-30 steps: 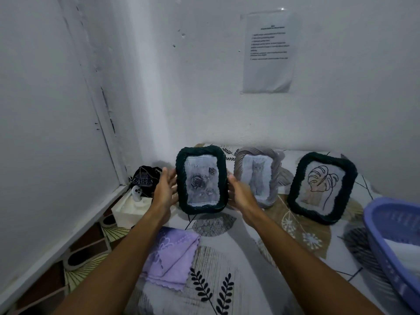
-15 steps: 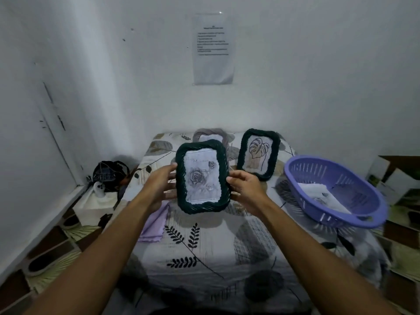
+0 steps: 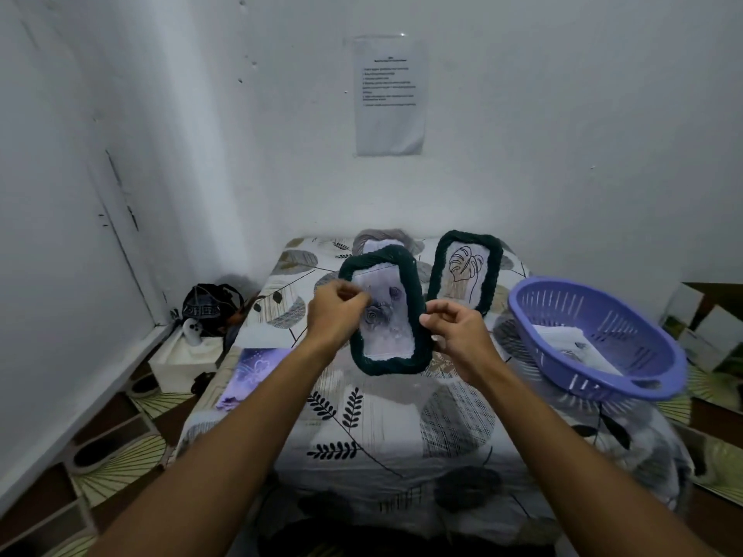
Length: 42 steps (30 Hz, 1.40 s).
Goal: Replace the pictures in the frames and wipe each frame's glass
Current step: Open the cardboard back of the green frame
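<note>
Both hands clamp the dark green braided frame with the rose picture [image 3: 385,315] above the leaf-patterned table [image 3: 362,428]: left hand [image 3: 337,311] on its left edge, right hand [image 3: 456,331] apparently pinching its right edge. Behind stands a matching green frame with a leaf drawing [image 3: 464,271]; a purple plastic basket [image 3: 595,339] sits right.

I hold a dark green braided frame [image 3: 386,311] above the table, tilted, its glass showing a grey rose picture [image 3: 382,315]. Behind it a second green frame [image 3: 464,271] with a leaf line drawing stands upright; a grey frame [image 3: 384,241] peeks out at the back. A lilac cloth [image 3: 251,373] lies at the left edge. Loose pictures [image 3: 575,347] lie in the purple basket [image 3: 603,335].
</note>
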### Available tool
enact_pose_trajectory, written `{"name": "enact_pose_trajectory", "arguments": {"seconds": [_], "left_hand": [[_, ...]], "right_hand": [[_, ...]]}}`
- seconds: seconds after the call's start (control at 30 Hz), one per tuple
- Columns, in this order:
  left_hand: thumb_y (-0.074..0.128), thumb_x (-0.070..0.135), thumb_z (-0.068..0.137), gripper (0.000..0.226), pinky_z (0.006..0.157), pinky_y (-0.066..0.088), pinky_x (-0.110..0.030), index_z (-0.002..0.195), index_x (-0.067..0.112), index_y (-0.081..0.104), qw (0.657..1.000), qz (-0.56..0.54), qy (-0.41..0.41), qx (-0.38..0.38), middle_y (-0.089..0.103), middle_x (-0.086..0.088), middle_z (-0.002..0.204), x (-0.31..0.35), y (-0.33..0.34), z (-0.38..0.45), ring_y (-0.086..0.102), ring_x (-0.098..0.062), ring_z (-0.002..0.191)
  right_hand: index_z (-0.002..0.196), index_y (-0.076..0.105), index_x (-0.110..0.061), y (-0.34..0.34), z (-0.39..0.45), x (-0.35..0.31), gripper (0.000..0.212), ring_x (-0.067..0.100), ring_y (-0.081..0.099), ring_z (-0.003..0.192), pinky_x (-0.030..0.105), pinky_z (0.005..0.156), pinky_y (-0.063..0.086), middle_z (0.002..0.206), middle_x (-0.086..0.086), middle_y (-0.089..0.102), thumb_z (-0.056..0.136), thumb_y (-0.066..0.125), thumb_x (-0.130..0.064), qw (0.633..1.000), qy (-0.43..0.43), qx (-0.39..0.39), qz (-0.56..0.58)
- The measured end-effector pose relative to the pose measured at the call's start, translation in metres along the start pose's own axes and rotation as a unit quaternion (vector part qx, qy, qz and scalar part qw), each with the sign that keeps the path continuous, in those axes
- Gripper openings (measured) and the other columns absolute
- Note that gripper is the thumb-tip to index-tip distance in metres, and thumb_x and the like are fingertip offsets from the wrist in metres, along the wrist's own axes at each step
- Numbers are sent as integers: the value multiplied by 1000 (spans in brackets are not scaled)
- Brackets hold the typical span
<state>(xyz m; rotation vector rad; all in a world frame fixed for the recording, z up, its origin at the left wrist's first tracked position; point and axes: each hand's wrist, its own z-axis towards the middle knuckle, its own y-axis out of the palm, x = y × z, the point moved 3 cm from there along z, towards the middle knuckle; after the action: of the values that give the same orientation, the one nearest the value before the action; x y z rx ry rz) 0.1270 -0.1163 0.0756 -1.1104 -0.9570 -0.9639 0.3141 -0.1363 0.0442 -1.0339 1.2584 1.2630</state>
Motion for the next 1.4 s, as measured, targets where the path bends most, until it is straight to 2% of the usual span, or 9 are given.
{"name": "enact_pose_trajectory", "arguments": {"seconds": [0.13, 0.33, 0.5, 0.7, 0.8, 0.97, 1.17, 1.3, 1.4], "left_hand": [[74, 20, 83, 15, 71, 59, -42, 88, 10, 64, 993, -110, -20, -36, 68, -11, 87, 23, 19, -2, 66, -24, 74], [78, 10, 77, 25, 64, 60, -46, 87, 3, 57, 984, -165, -65, 10, 68, -22, 91, 24, 24, 2, 72, -34, 75], [68, -3, 82, 20, 60, 60, -38, 98, -13, 61, 963, -244, -107, -36, 69, -24, 83, 12, 12, 9, 71, -35, 67], [64, -6, 85, 14, 57, 59, -33, 98, -8, 63, 954, -248, -152, -74, 71, -17, 74, -16, -7, 16, 71, -27, 63], [61, -7, 86, 16, 55, 59, -33, 102, -8, 63, 950, -239, -181, -91, 72, -15, 73, -37, -8, 22, 71, -25, 63], [57, -6, 89, 12, 58, 59, -33, 97, -4, 65, 943, -206, -230, -122, 71, -15, 80, -75, 0, 34, 71, -24, 67], [54, -6, 91, 20, 61, 60, -35, 109, -3, 63, 948, -144, -251, -132, 69, -17, 90, -110, 9, 49, 68, -21, 65], [52, -12, 90, 16, 44, 54, -28, 86, -1, 62, 958, -100, -237, -124, 64, -16, 76, -112, 13, 53, 65, -16, 52], [56, -6, 90, 9, 50, 57, -38, 85, -4, 62, 961, -52, -227, -146, 63, -18, 74, -119, 15, 59, 65, -20, 53]], "right_hand": [[83, 64, -13, 12, -1, -10, 18, 18, 59, 75, 36, 74, 54, 76, 5, 62, 84, 64, 5, 990, -84, 4, -117], [91, 70, -7, 24, -7, -25, 11, 17, 65, 74, 31, 70, 56, 79, 4, 69, 82, 68, -1, 954, -178, 1, -243], [89, 70, -13, 20, -3, -43, 7, 12, 60, 65, 23, 60, 50, 76, 2, 67, 87, 67, -20, 949, -194, -16, -247], [100, 64, 4, -15, 26, -42, 38, 48, 57, 94, 51, 81, 51, 103, 33, 61, 98, 48, -30, 974, -74, 71, -201], [104, 58, 0, -24, 41, -6, 41, 42, 55, 107, 53, 94, 46, 121, 30, 55, 100, 41, -37, 969, 56, 37, -239], [119, 55, -3, -25, 50, 46, 56, 22, 58, 77, 30, 63, 48, 100, 13, 60, 98, 37, -51, 971, 224, -10, -77], [105, 61, 1, -29, 57, 70, 55, 24, 59, 72, 33, 60, 50, 86, 14, 63, 98, 38, -49, 963, 238, -24, -127], [99, 64, -2, -25, 63, 77, 49, 28, 66, 78, 33, 63, 52, 90, 16, 68, 98, 42, -46, 951, 237, -27, -195], [87, 65, -4, -23, 65, 75, 33, 20, 62, 65, 29, 56, 50, 79, 10, 65, 94, 55, -35, 945, 208, -42, -248]]}}
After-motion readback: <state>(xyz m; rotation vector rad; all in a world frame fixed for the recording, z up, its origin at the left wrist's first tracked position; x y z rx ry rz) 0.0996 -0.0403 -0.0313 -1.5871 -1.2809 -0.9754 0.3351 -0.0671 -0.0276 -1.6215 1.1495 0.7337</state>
